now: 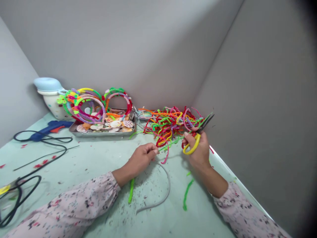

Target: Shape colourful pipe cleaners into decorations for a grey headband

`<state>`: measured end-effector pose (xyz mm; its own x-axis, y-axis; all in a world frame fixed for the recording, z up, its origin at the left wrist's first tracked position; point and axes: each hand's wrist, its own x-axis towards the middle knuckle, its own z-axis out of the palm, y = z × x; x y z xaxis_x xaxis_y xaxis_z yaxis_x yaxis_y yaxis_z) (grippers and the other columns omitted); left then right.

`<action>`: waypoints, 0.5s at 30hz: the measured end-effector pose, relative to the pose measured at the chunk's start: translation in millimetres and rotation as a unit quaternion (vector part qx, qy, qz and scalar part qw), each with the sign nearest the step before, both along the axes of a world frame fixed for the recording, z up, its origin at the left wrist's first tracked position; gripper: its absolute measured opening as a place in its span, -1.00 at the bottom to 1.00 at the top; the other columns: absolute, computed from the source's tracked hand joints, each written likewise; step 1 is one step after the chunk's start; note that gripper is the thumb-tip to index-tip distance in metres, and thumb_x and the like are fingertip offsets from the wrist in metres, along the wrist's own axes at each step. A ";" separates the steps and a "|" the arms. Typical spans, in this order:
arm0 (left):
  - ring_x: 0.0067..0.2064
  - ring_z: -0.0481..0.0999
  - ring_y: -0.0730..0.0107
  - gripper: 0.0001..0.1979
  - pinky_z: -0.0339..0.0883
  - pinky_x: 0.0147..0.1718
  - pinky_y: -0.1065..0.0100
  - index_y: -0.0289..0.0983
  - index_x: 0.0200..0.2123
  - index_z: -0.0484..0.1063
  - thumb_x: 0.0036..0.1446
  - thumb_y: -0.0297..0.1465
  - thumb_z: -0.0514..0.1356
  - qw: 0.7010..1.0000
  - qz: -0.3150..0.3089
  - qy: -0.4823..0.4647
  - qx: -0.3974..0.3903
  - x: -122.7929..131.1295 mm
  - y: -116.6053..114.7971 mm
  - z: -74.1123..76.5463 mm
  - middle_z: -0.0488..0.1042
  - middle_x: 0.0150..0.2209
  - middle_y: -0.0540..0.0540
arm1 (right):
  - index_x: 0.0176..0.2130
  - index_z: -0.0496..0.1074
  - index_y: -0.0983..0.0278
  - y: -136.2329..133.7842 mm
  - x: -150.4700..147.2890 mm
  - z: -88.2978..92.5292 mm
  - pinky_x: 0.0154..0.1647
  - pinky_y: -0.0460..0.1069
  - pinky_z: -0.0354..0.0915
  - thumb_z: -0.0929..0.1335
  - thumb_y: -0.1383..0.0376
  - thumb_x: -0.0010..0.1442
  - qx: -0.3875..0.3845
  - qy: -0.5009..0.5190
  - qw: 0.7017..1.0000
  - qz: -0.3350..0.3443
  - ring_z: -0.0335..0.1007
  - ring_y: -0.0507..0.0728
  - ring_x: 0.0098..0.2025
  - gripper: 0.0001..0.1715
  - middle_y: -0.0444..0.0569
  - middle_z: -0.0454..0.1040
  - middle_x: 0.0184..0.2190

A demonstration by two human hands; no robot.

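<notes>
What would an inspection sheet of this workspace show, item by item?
Surface: pale green board, flecked with dark scraps.
Job's things: yellow-handled scissors, green pipe cleaner.
Clutter: multicoloured pipe-cleaner heap, shell tray, wrapped hoops, loose green pieces, grey headband.
Hands: right hand holds the scissors; left hand pinches the pipe cleaner.
Cables: black cord by the blue glue gun.
Surroundings: grey walls, blue-lidded pot.

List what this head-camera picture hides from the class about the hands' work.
Head view:
- Left hand: its curled fingers hide what it pinches.
- Pipe cleaner pile: upper strands hide the lower ones.
- Metal tray: shells and rings hide its floor.
- Black cord: the left edge cuts it off.
</notes>
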<state>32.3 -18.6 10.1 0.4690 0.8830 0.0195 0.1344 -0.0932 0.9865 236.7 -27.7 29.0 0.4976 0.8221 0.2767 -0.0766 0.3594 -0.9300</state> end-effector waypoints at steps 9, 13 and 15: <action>-0.57 0.17 0.52 -0.78 0.03 -0.57 0.47 -0.27 -0.44 0.33 0.14 -0.27 0.06 1.000 0.008 0.016 0.024 -3.1 2.6 -1.5 0.28 -0.60 0.07 | -0.21 0.24 0.18 7.9 12.0 1.2 -0.61 -0.16 0.27 0.46 0.24 -0.01 0.025 0.013 0.999 -0.041 0.33 -0.04 -0.58 -0.60 -0.26 0.39 -0.52; -0.62 0.14 0.57 -0.75 0.00 -0.61 0.49 -0.27 -0.45 0.30 0.15 -0.22 0.06 1.000 -0.001 0.002 -0.004 -4.1 1.6 0.9 0.28 -0.63 0.09 | -0.22 0.24 0.18 12.4 20.1 1.8 -0.65 -0.18 0.24 0.47 0.23 -0.04 0.036 0.027 0.997 -0.062 0.33 -0.05 -0.60 -0.57 -0.29 0.37 -0.56; -0.65 0.13 0.59 -0.74 -0.02 -0.64 0.51 -0.27 -0.40 0.32 0.16 -0.20 0.06 0.999 -0.013 -0.010 -0.031 -4.9 1.9 3.3 0.29 -0.63 0.10 | -0.23 0.24 0.19 13.6 23.9 2.7 -0.66 -0.18 0.24 0.47 0.24 -0.05 0.040 0.027 0.996 -0.073 0.32 -0.05 -0.61 -0.58 -0.29 0.37 -0.56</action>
<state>27.3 -16.7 13.4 0.4921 0.8702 -0.0252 0.1129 -0.0351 0.9930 260.7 -14.1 31.7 0.6255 0.7167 0.3084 -0.0673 0.4433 -0.8938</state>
